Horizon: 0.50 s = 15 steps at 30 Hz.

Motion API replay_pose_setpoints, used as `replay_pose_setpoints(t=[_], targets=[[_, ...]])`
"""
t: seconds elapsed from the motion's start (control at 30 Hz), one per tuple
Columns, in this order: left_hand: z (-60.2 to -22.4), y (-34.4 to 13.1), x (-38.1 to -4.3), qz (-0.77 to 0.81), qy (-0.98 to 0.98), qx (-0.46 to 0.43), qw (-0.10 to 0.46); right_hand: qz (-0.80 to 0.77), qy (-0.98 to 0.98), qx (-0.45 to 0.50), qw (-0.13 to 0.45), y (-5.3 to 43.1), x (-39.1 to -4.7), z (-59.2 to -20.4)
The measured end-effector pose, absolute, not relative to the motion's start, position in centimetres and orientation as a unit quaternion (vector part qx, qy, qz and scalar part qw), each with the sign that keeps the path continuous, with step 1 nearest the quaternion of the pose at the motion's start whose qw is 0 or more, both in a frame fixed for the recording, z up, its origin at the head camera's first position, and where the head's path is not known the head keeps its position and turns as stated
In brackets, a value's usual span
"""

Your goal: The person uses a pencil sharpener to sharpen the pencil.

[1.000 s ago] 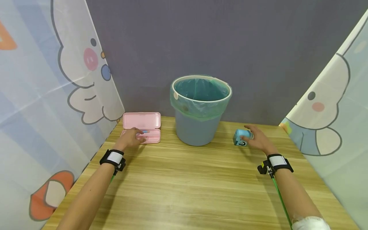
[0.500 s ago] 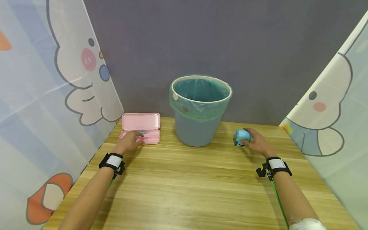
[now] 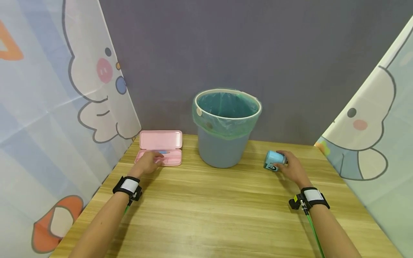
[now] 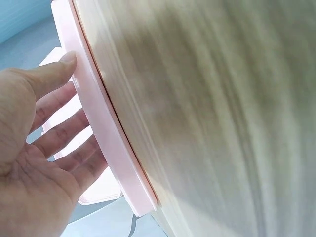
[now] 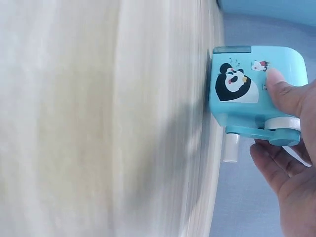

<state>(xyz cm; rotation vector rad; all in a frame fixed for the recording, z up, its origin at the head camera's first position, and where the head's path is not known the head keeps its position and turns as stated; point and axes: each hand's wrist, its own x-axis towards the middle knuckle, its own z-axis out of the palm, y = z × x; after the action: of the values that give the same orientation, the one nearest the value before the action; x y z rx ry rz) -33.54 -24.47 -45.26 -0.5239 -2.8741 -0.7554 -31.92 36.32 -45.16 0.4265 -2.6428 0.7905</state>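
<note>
In the head view, my left hand (image 3: 146, 164) reaches over the open pink pencil case (image 3: 174, 162) at the back left. The left wrist view shows my left thumb at the rim of its front wall (image 4: 106, 116), with loosely extended fingers partly hidden behind that wall. A slim blue pencil (image 3: 163, 152) lies inside the case, just beyond the fingertips. At the right, my right hand (image 3: 293, 168) grips a light-blue crank pencil sharpener (image 5: 279, 59) with a panda picture. My thumb presses one side and the other fingers reach round behind. The sharpener is tilted, close over the table.
A grey-blue bin (image 3: 222, 152) with a green plastic liner (image 3: 226, 127) stands between the hands at the back. A dark grey panel (image 3: 242, 43) rises behind the wooden table (image 3: 209, 208). Cartoon-printed sheets flank it left and right.
My right fingers have closed round the pencil sharpener, which is now tilted. My left hand stays over the pencil case. The head view has shifted slightly.
</note>
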Motion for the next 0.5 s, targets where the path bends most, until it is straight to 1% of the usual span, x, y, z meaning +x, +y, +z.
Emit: replay_pose_setpoints(t=[0.23,0.5], targets=[[-45.8,-24.1,-32.9,-0.245,-0.95,-0.183,0.068,0.27,-0.926,0.162,0.209,35.2,-30.7,-45.1],[-45.5,-23.2,-32.1,-0.239,-0.95,-0.186,0.073,0.26,-0.921,0.194,0.215,33.2,-29.7,-44.3]])
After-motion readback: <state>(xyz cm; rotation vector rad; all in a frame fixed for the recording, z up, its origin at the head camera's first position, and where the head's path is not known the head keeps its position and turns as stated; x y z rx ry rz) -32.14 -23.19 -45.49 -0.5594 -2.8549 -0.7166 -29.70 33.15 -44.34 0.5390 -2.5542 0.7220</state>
